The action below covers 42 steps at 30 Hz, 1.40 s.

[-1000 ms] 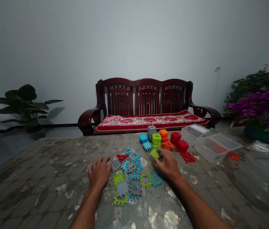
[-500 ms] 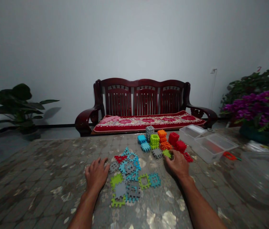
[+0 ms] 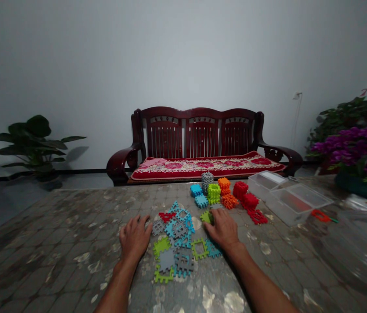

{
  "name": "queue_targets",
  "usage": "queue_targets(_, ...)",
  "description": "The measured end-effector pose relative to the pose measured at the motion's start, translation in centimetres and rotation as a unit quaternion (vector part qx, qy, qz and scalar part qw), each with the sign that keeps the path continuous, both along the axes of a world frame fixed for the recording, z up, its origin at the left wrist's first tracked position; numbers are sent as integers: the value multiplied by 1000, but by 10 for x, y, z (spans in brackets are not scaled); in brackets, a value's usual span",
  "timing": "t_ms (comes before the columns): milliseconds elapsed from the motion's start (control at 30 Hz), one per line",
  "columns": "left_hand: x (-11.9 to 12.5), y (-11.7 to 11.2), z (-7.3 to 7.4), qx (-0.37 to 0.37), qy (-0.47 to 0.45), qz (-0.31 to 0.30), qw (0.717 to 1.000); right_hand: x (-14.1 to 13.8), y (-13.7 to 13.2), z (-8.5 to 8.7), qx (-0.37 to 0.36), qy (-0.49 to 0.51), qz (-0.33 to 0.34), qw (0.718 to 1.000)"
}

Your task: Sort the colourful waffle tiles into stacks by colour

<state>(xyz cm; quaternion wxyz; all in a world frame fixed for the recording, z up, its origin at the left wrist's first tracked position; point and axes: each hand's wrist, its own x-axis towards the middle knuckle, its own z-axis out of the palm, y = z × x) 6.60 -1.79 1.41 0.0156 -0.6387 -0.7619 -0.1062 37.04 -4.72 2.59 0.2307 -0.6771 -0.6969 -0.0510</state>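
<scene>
My right hand (image 3: 223,229) pinches a lime-green interlocking tile (image 3: 206,216) between thumb and fingers, low over the table; the fingers hide part of it. Just beyond that hand, a grey tile (image 3: 216,206) is partly covered. My left hand (image 3: 135,238) rests on the tabletop with its fingers spread and holds nothing. Beside its thumb lies a grey window tile (image 3: 159,227). Between my hands is a loose pile of notched tiles, with a red triangular tile (image 3: 166,217), blue tiles (image 3: 183,214), a green frame tile (image 3: 199,248) and a plain grey tile (image 3: 166,259).
Farther back stand sorted stacks: grey (image 3: 207,181), green (image 3: 213,193), blue (image 3: 201,200), orange (image 3: 224,185) and red (image 3: 249,201). To the right are a clear plastic box (image 3: 295,202), orange-handled scissors (image 3: 320,215) and a large clear container (image 3: 359,243). A wooden bench (image 3: 203,126) stands beyond the table.
My right hand has moved left and slightly nearer, bringing the green tile from beside the red stacks toward the pile. My left hand stays in place. The view has shifted slightly.
</scene>
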Motion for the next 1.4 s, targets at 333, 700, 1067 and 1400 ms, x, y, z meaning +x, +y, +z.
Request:
queue_targets(333,1,-1,5,-7,-10,-1,1000,2,-3,6,-56,-28,48,997)
queue_targets(700,1,-2,5,-12,-11,1,1000,-3,-3,15,-105,109,166,974)
queue_targets(1067,2,-3,5,1,-17,-1,1000,-6,-15,32,-208,47,275,938)
queue_targets(1400,2,-2,2,11,-18,1,1000,-4,-9,21,-208,69,279,935)
